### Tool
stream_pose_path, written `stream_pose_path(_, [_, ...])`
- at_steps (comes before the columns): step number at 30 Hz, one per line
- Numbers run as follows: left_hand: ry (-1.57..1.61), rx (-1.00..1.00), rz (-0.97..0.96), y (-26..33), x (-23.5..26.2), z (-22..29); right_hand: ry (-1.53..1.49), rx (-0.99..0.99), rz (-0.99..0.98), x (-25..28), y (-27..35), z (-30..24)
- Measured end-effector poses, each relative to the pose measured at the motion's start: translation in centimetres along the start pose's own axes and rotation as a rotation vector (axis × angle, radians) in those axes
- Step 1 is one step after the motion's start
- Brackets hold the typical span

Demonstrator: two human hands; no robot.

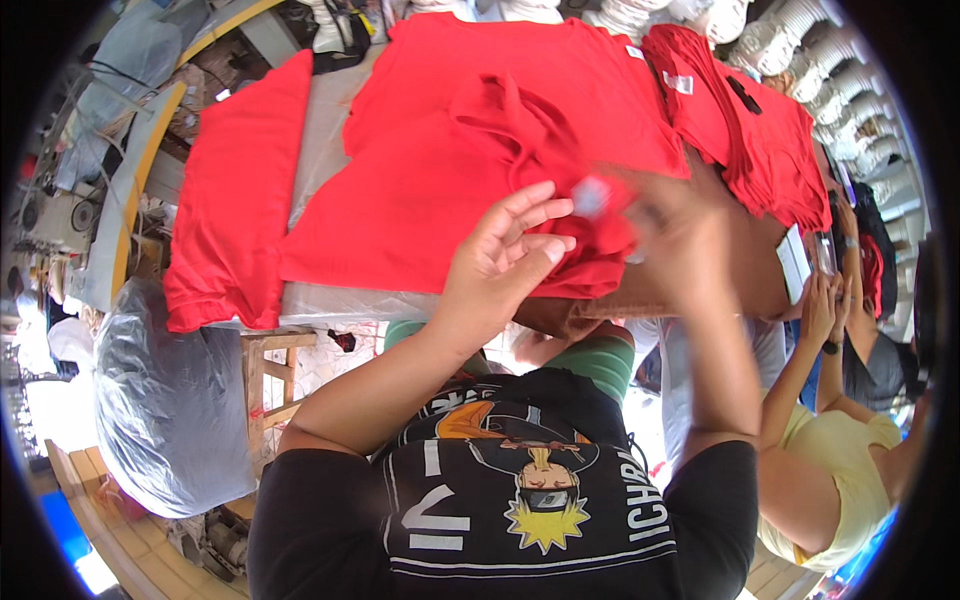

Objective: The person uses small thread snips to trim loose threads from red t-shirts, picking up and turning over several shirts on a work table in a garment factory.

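The left hand point(508, 255) is at the centre of the frame over red cloth, its upper fingers loosely bent and parted, its thumb close to the nearest fingertip; whether these two pinch any fabric I cannot tell. Just right of it, the right hand point(685, 240) is smeared by motion, so its grip cannot be made out. Between them shows a blurred pale patch point(591, 197) against the bunched part of the red garment point(400, 225), which spreads across the middle of the frame. Above it lies a flat red piece point(590, 80). A folded red piece point(240, 190) lies at the left, and a red pile point(745, 125) with white tags sits at the upper right. Brown cloth point(740, 265) shows right of centre, a plastic-covered bundle point(170, 400) at lower left. At the right edge are another person's hands point(825, 310).
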State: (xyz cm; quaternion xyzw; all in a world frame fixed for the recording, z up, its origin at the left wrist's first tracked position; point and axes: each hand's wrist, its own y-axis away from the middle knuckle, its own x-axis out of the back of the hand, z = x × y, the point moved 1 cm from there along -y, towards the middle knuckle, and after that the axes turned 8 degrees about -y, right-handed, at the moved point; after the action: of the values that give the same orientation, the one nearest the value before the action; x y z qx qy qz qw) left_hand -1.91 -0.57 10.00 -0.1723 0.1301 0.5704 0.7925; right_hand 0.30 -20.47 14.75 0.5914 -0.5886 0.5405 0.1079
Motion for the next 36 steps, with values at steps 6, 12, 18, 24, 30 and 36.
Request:
stream_pose_path(6, [-0.281,0.127,-0.235,-0.6,2.2,-0.2,0.556,-0.3,0.289,17.1,-2.1,22.0])
stream_pose_path(12, [-0.9,-0.132,0.065,-6.3,8.8,1.2,-0.396,-0.631,0.106,3.7,-1.6,10.0])
stream_pose_path(18, [-1.641,-0.495,0.316,-15.4,12.5,-0.5,-0.588,-0.421,-0.229,-4.7,-3.0,3.8])
stream_pose_path(24, [-1.164,-0.42,0.045,-8.4,-2.0,4.5,-1.475,-0.687,0.106,-3.1,-1.6,0.3])
stream_pose_path(30, [-1.252,-0.88,0.036,-7.6,-0.4,3.4,-1.391,-0.59,0.337,-2.6,-1.1,1.2])
stream_pose_path(36, [-1.303,-0.274,-0.49,-11.1,4.3,3.9,-1.495,-0.472,0.395,0.2,-1.4,0.3])
